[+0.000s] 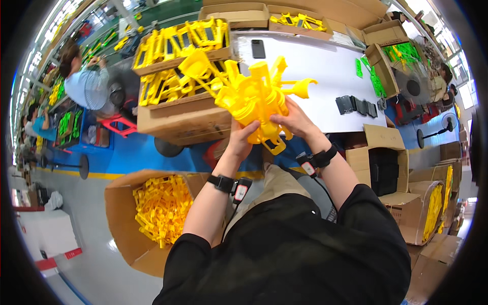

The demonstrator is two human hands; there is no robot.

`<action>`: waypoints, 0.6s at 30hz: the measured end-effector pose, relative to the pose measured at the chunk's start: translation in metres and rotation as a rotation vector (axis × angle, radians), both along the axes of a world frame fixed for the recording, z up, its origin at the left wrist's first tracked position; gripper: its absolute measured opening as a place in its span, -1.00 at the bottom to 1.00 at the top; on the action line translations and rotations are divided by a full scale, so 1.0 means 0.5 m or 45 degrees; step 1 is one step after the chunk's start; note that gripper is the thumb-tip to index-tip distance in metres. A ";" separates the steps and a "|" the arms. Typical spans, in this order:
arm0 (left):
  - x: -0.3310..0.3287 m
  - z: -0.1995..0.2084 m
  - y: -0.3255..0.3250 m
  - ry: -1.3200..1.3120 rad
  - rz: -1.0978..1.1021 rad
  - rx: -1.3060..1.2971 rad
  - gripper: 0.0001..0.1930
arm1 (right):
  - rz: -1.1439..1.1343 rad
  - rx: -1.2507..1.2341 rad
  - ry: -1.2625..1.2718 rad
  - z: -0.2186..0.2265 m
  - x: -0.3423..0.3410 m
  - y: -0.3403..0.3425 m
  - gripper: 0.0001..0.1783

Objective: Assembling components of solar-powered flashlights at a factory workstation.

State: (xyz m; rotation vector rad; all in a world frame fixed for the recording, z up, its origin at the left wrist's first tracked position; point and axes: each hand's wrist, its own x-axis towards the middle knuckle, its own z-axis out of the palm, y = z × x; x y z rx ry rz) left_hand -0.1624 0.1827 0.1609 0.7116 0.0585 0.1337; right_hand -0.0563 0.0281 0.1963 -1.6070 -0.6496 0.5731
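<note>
A bundle of yellow plastic parts (264, 99) is held up in front of me, over the near edge of the white table (310, 61). My left hand (241, 136) grips its lower left side, the thumb pressed against the parts. On the other side my right hand (297, 120) is closed on the bundle, its thumb also on the front. The parts stick out in several directions, and most of my fingers are hidden behind them. Black straps with small devices sit on both wrists.
Cardboard trays of yellow parts (178, 43) stand at the left. On the table lie a phone (258, 49), black pieces (356, 105) and green parts (375, 79). A big carton of yellow parts (162, 208) is at lower left, an open box (384, 157) at right. People work nearby.
</note>
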 end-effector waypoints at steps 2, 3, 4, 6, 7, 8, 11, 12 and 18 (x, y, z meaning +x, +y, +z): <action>0.101 -0.025 -0.046 0.024 -0.036 0.003 -0.33 | -0.049 0.071 0.119 -0.026 0.084 -0.051 -0.20; 0.158 -0.040 -0.060 0.027 -0.054 0.007 -0.31 | -0.082 0.022 0.077 -0.033 0.135 -0.068 -0.18; 0.217 -0.059 -0.068 0.034 -0.095 0.024 -0.30 | -0.098 0.022 0.083 -0.048 0.188 -0.083 -0.18; 0.330 -0.096 -0.090 0.006 -0.103 0.039 -0.28 | -0.101 -0.093 0.023 -0.090 0.300 -0.112 -0.16; 0.390 -0.115 -0.098 0.000 -0.127 0.107 -0.26 | -0.101 -0.010 0.099 -0.113 0.351 -0.123 -0.19; 0.461 -0.134 -0.107 0.005 -0.139 0.099 -0.26 | -0.113 -0.017 0.105 -0.136 0.418 -0.133 -0.19; 0.629 -0.199 -0.133 0.128 -0.148 0.187 -0.27 | -0.127 0.020 0.195 -0.214 0.580 -0.166 -0.27; 0.688 -0.211 -0.137 0.147 -0.149 0.176 -0.27 | -0.127 0.010 0.213 -0.239 0.638 -0.175 -0.27; 0.933 -0.232 -0.154 0.262 -0.258 1.041 -0.13 | -0.500 -0.051 0.213 -0.323 0.848 -0.229 -0.34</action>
